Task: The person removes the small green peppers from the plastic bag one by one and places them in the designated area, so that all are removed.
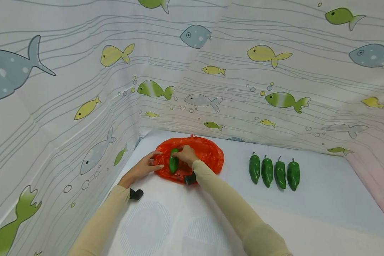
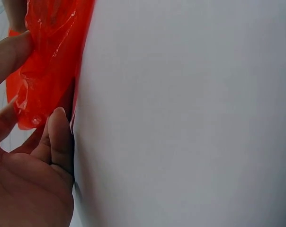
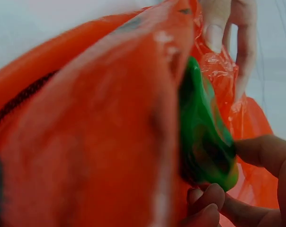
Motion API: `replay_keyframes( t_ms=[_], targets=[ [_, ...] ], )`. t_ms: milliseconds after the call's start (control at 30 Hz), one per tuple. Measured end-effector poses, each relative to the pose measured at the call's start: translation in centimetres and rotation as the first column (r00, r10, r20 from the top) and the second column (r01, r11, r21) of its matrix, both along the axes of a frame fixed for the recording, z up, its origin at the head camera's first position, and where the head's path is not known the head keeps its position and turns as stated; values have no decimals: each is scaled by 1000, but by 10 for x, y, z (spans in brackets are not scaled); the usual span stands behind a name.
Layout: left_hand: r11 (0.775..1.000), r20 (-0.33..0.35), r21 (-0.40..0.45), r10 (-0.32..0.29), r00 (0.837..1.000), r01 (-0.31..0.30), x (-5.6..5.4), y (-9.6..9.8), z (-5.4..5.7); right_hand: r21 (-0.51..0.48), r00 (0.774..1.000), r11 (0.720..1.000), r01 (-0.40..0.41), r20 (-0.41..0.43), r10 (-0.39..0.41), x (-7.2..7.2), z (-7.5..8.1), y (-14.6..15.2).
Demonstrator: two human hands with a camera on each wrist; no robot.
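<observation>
My right hand [image 1: 187, 155] pinches a glossy green jalapeño pepper [image 1: 173, 164] by its upper end, inside the mouth of a red plastic bag [image 1: 211, 151]. In the right wrist view, the thumb and fingertips are at one end of the pepper [image 3: 207, 135], and the bag's front wall hides part of it. My left hand [image 1: 143, 167] is at the bag's left edge, thumb and fingers spread apart. The left wrist view shows its fingertips against the red plastic [image 2: 50, 61], with no pepper in that hand.
Several green peppers [image 1: 274, 172] lie in a row to the right on the white tabletop [image 1: 236, 170]. Fish-patterned sheeting [image 1: 230, 85] walls the table at the back and both sides. A black wrist device [image 1: 136, 194] sits by the left sleeve.
</observation>
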State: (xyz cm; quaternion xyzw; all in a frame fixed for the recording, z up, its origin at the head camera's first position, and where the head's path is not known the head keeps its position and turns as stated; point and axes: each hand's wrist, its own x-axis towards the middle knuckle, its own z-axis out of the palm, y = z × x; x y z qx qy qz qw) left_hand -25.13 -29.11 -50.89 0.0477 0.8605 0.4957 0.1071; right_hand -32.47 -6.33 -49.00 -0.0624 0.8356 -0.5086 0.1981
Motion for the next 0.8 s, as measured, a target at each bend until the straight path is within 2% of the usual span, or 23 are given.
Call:
replay_keyframes(
  t_ms=[200, 433, 800],
  targets=[
    [1000, -3, 8, -15, 1000, 15, 0, 2, -3, 16, 999, 1000, 26, 18, -26, -4, -6, -1],
    [1000, -2, -6, -21, 1000, 21, -1, 1, 1, 54, 999, 998, 27, 42, -29, -7, -6, -1],
    [1000, -6, 12, -23, 1000, 23, -1, -1, 0, 19, 999, 1000, 20, 31, -21, -6, -5, -2]
  ],
)
